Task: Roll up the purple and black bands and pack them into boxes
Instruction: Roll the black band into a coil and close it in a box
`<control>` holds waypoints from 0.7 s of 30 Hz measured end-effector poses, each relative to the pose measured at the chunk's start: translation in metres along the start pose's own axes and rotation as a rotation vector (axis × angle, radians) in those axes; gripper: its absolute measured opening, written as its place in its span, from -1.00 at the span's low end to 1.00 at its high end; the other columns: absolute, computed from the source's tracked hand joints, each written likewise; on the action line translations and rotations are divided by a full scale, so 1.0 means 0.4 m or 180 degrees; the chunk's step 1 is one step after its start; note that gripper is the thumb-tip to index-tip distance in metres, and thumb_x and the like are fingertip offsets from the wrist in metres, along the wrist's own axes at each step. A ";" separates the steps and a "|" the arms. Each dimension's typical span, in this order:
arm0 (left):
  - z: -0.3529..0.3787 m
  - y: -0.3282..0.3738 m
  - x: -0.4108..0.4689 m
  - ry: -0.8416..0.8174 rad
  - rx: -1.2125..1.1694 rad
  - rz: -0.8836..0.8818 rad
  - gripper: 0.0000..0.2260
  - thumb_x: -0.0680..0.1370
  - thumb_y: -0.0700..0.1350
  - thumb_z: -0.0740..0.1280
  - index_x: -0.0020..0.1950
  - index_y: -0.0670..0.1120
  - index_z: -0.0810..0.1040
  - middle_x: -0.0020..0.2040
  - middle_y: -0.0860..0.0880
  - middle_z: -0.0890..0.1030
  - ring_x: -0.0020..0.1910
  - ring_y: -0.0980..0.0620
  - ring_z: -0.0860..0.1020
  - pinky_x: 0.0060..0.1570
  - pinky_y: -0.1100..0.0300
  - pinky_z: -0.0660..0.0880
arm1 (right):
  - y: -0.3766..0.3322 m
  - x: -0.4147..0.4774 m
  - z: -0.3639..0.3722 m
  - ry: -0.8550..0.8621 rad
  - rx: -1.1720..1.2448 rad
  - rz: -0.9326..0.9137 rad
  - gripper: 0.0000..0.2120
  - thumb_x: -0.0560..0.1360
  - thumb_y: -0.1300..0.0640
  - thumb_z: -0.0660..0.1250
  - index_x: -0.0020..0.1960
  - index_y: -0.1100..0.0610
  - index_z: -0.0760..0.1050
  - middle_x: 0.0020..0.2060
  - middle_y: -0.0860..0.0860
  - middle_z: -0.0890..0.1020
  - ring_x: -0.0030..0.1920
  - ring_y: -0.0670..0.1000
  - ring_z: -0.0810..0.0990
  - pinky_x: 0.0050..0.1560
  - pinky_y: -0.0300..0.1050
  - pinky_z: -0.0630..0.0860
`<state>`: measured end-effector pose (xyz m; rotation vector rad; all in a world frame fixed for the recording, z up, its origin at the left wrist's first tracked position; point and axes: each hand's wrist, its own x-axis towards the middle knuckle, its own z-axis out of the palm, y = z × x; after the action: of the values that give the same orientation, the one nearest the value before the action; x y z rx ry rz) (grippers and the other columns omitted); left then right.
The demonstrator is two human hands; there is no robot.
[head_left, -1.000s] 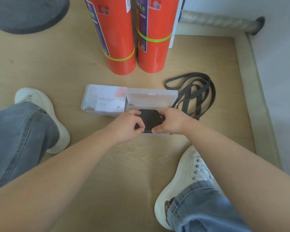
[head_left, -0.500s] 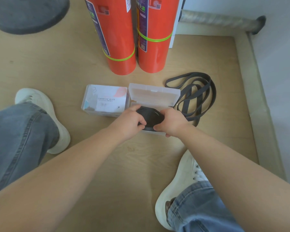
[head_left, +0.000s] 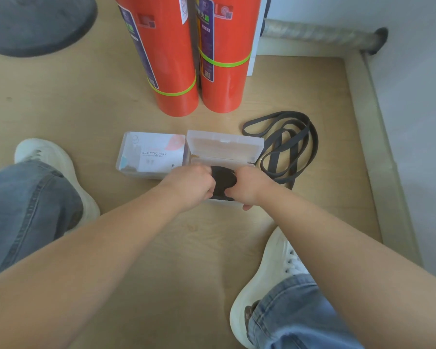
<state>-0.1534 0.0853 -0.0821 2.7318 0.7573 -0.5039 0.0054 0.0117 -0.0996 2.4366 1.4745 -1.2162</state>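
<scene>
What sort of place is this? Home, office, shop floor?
Probably a corner of an indoor room, maybe an office or storeroom; hard to say more. Cues: wood-look floor meeting a pale wall, two red extinguisher-like cylinders standing on it, a wrapped pipe along the wall base.

One wide-angle camera, worn on the head, is looking forward and down at the floor [head_left: 86,109]. It is framing the left hand [head_left: 190,185] and right hand [head_left: 249,186] near centre, close by; red fire extinguishers [head_left: 171,71] are standing farther off, at top.
</scene>
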 end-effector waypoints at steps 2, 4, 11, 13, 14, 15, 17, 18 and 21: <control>0.012 -0.009 -0.017 0.0151 -0.0310 -0.0017 -0.76 0.63 -0.12 0.21 0.16 0.04 0.64 0.19 0.03 0.57 0.14 -0.05 0.54 0.05 0.04 0.53 | 0.008 -0.010 -0.002 0.0167 -0.0209 -0.0063 -0.72 0.52 0.21 0.27 0.21 0.19 0.57 0.01 0.15 0.69 -0.33 0.06 0.72 -0.14 -0.01 0.71; 0.019 -0.021 -0.025 0.0336 -0.0622 -0.0182 -0.71 0.62 -0.17 0.20 0.21 0.04 0.64 0.23 0.04 0.58 0.16 -0.03 0.56 0.15 0.07 0.49 | 0.015 -0.024 0.000 0.0417 -0.0564 -0.0184 -0.81 0.51 0.24 0.28 0.09 0.18 0.58 -0.06 0.13 0.65 -0.21 0.10 0.64 -0.17 -0.07 0.64; 0.011 0.011 -0.029 0.0579 -0.1071 -0.0421 -0.72 0.59 -0.18 0.23 0.20 0.01 0.65 0.22 0.03 0.59 0.18 -0.01 0.56 0.20 0.13 0.46 | 0.040 -0.066 0.000 0.0888 -0.0343 -0.0404 -0.75 0.56 0.17 0.30 0.17 -0.03 0.63 -0.07 0.01 0.65 -0.10 0.12 0.64 -0.09 0.00 0.66; 0.003 0.028 -0.027 0.0716 -0.1192 -0.0448 -0.73 0.59 -0.18 0.24 0.20 0.00 0.65 0.20 0.02 0.60 0.18 -0.01 0.55 0.19 0.13 0.47 | 0.059 -0.089 -0.016 0.1111 0.0008 -0.0369 -0.72 0.61 0.16 0.25 0.25 0.02 0.62 0.06 0.03 0.67 0.04 0.13 0.66 0.06 0.02 0.64; 0.002 0.036 -0.024 0.0754 -0.1271 -0.0452 -0.73 0.59 -0.18 0.25 0.20 -0.01 0.65 0.19 0.01 0.60 0.17 -0.01 0.55 0.18 0.15 0.47 | 0.073 -0.098 -0.022 0.1268 0.0159 -0.0337 -0.70 0.62 0.16 0.22 0.28 0.05 0.61 0.11 0.05 0.67 0.08 0.13 0.65 0.13 0.05 0.63; 0.001 0.045 -0.021 0.0768 -0.1346 -0.0456 -0.73 0.59 -0.18 0.26 0.21 -0.02 0.65 0.18 0.01 0.61 0.15 -0.01 0.55 0.15 0.18 0.46 | 0.090 -0.103 -0.026 0.1382 0.0285 -0.0278 -0.69 0.63 0.17 0.20 0.29 0.07 0.60 0.14 0.05 0.67 0.09 0.13 0.65 0.17 0.06 0.63; 0.002 0.068 -0.011 0.0772 -0.1481 -0.0474 -0.73 0.59 -0.18 0.26 0.21 -0.02 0.65 0.15 0.01 0.61 0.12 0.00 0.56 0.12 0.20 0.46 | 0.127 -0.104 -0.030 0.1477 0.0408 -0.0085 -0.69 0.63 0.20 0.20 0.29 0.09 0.59 0.15 0.07 0.65 0.11 0.14 0.64 0.19 0.05 0.61; 0.003 0.084 -0.003 0.0772 -0.1572 -0.0493 -0.73 0.59 -0.18 0.26 0.22 -0.01 0.65 0.14 0.01 0.60 0.11 0.01 0.56 0.13 0.19 0.48 | 0.149 -0.104 -0.033 0.1492 0.0404 0.0019 -0.69 0.62 0.21 0.21 0.31 0.10 0.58 0.17 0.08 0.62 0.15 0.15 0.63 0.21 0.04 0.61; 0.010 0.133 0.024 0.0748 -0.1934 -0.0576 -0.72 0.58 -0.19 0.27 0.22 0.01 0.65 0.14 0.01 0.61 0.09 0.04 0.60 0.19 0.14 0.52 | 0.201 -0.098 -0.033 0.1192 0.0179 0.0218 -0.51 0.59 0.22 0.28 0.52 0.09 0.37 0.42 0.08 0.46 0.44 0.18 0.40 0.45 0.07 0.44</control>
<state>-0.1183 0.0441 -0.0812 2.1810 1.0224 0.0281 0.0654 -0.0553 -0.0927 2.8458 1.4316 -0.8306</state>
